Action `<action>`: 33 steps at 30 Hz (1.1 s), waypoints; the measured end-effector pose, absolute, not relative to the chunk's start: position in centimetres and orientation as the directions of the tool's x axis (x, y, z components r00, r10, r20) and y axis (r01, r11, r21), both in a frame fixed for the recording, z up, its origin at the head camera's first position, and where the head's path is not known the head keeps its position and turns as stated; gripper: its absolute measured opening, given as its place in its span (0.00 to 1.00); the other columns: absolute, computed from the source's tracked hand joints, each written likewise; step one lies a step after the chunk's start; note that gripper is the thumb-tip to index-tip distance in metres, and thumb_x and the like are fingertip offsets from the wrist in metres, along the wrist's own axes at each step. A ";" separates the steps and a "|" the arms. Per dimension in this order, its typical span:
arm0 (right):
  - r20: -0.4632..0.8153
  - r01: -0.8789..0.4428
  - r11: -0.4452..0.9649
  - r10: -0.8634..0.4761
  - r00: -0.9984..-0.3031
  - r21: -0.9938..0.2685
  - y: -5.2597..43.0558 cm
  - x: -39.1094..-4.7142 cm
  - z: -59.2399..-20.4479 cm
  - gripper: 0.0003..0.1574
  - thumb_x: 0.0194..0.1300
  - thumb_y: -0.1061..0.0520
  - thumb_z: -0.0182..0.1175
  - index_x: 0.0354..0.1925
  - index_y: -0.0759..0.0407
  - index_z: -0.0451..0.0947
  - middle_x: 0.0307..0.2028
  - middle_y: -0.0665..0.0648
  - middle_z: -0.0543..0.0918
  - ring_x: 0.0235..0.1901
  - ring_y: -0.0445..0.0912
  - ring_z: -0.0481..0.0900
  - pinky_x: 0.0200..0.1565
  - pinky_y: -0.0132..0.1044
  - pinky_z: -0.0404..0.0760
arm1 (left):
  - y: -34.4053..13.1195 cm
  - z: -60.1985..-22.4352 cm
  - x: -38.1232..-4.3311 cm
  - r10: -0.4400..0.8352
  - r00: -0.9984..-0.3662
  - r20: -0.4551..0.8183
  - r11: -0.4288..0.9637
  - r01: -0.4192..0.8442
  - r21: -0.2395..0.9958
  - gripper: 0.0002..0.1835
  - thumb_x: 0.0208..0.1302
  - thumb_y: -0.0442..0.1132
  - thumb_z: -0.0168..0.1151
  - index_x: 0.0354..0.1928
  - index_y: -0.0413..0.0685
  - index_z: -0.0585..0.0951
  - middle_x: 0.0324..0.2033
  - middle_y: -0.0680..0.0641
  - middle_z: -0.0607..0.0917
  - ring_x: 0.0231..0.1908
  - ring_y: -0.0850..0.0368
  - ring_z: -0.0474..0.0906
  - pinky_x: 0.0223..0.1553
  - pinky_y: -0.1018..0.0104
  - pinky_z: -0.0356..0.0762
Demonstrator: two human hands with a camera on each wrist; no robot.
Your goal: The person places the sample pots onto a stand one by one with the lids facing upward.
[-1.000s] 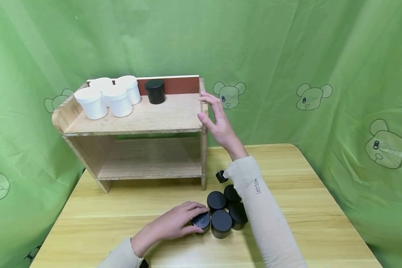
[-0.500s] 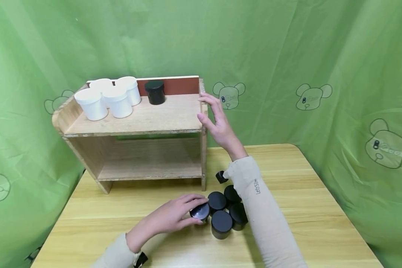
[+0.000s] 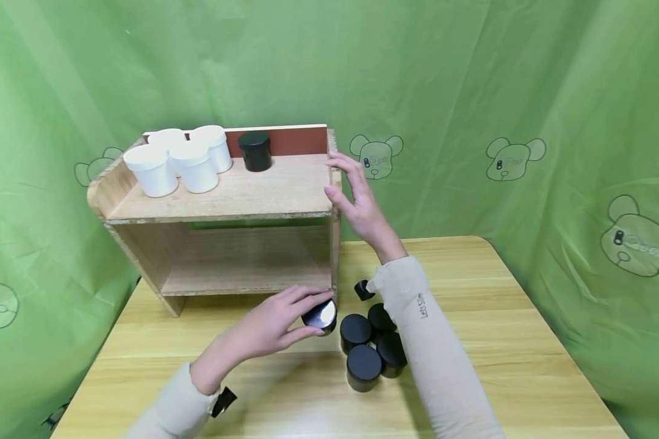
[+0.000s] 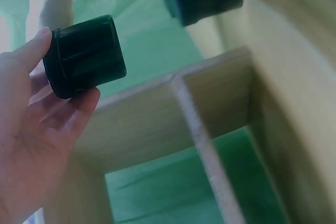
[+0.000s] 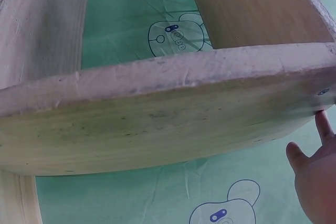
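Note:
My left hand (image 3: 271, 323) pinches a black lidded jar (image 3: 320, 317) by its lid, in front of the shelf's lower opening. In the left wrist view the thumb and fingers hold that jar (image 4: 86, 59) at its lid end, and its body points away from the palm. The right hand (image 3: 359, 198) rests its fingertips on the right side panel of the wooden shelf (image 3: 285, 189), up near the top. Seen from the right wrist, those fingers (image 5: 324, 124) touch the outside of the panel. Several black jars (image 3: 363, 366) stand grouped on the table beside the right forearm.
On the shelf's top board, several white tubs (image 3: 151, 171) stand at the left and a single black jar (image 3: 255, 151) stands by the red back strip. The lower board (image 3: 247, 274) lies beneath. Green curtain (image 3: 445, 91) hangs behind the wooden table (image 3: 500, 341).
My left hand has taken the black jar from beside the group and moved it up and slightly left, toward the shelf. The right hand has stayed at the side panel.

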State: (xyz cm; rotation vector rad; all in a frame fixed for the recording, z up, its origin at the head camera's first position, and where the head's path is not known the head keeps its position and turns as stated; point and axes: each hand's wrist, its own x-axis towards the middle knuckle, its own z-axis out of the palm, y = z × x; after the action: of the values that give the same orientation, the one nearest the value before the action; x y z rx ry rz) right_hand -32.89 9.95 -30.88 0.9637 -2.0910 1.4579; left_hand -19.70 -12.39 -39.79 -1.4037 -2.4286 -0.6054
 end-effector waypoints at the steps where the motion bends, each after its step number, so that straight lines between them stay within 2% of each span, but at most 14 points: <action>1: 0.672 -0.736 0.214 -0.303 -0.675 -0.642 9.9 -32.9 -30.9 0.33 0.74 0.47 0.53 0.72 0.54 0.64 0.79 0.50 0.57 0.79 0.47 0.52 0.77 0.66 0.50 | -12.5 -39.4 -19.8 0.753 -0.491 0.438 0.443 0.870 0.215 0.34 0.70 0.50 0.67 0.74 0.47 0.72 0.66 0.46 0.79 0.64 0.52 0.78 0.64 0.55 0.80; 9: 0.677 -0.742 0.215 -0.309 -0.669 -0.635 9.9 -33.0 -30.9 0.34 0.74 0.43 0.53 0.72 0.54 0.64 0.79 0.50 0.57 0.79 0.46 0.52 0.77 0.65 0.51 | -13.7 -36.7 -20.4 0.730 -0.473 0.494 0.447 0.876 0.179 0.33 0.72 0.48 0.66 0.75 0.48 0.70 0.68 0.45 0.77 0.62 0.52 0.77 0.61 0.57 0.82; 19: 0.700 -0.764 0.204 -0.310 -0.643 -0.611 9.8 -32.9 -30.6 0.36 0.74 0.40 0.53 0.72 0.56 0.64 0.78 0.51 0.58 0.79 0.45 0.53 0.78 0.62 0.51 | -15.0 -33.8 -21.1 0.655 -0.465 0.596 0.460 0.871 0.173 0.33 0.70 0.46 0.69 0.73 0.43 0.73 0.67 0.42 0.77 0.61 0.50 0.77 0.55 0.56 0.84; 22: 0.699 -0.763 0.205 -0.309 -0.645 -0.613 9.8 -32.9 -30.7 0.37 0.74 0.39 0.53 0.72 0.56 0.64 0.78 0.51 0.58 0.78 0.45 0.53 0.77 0.63 0.51 | -15.1 -32.9 -21.3 0.626 -0.439 0.644 0.454 0.877 0.157 0.31 0.72 0.50 0.65 0.71 0.42 0.75 0.65 0.42 0.79 0.61 0.48 0.78 0.57 0.54 0.84; 24: 0.698 -0.761 0.205 -0.307 -0.647 -0.615 9.8 -33.0 -30.8 0.37 0.74 0.40 0.53 0.72 0.56 0.64 0.78 0.51 0.58 0.78 0.45 0.53 0.77 0.63 0.52 | -15.2 -32.4 -21.4 0.610 -0.429 0.666 0.452 0.879 0.152 0.31 0.75 0.55 0.60 0.70 0.42 0.75 0.64 0.41 0.79 0.61 0.48 0.78 0.58 0.53 0.83; 27: 0.696 -0.759 0.203 -0.308 -0.649 -0.618 9.8 -32.9 -30.8 0.37 0.74 0.40 0.53 0.72 0.57 0.64 0.78 0.51 0.58 0.78 0.44 0.53 0.77 0.64 0.52 | -15.4 -31.6 -21.4 0.585 -0.437 0.683 0.464 0.871 0.160 0.32 0.76 0.58 0.55 0.70 0.43 0.75 0.63 0.41 0.80 0.61 0.48 0.77 0.60 0.54 0.81; 33: 0.684 -0.749 0.205 -0.309 -0.660 -0.630 9.9 -32.9 -30.9 0.36 0.74 0.43 0.53 0.72 0.57 0.64 0.79 0.50 0.58 0.79 0.44 0.52 0.77 0.64 0.51 | -16.0 -30.5 -21.6 0.518 -0.469 0.715 0.482 0.851 0.209 0.29 0.73 0.51 0.64 0.69 0.44 0.76 0.62 0.41 0.80 0.60 0.47 0.78 0.59 0.53 0.81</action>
State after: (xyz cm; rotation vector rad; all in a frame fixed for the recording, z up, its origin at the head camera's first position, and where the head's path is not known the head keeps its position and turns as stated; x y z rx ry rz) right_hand -32.94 9.92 -30.87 0.9838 -2.0762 1.4496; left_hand -21.63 -16.00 -30.51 -1.1259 -2.1538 -0.7528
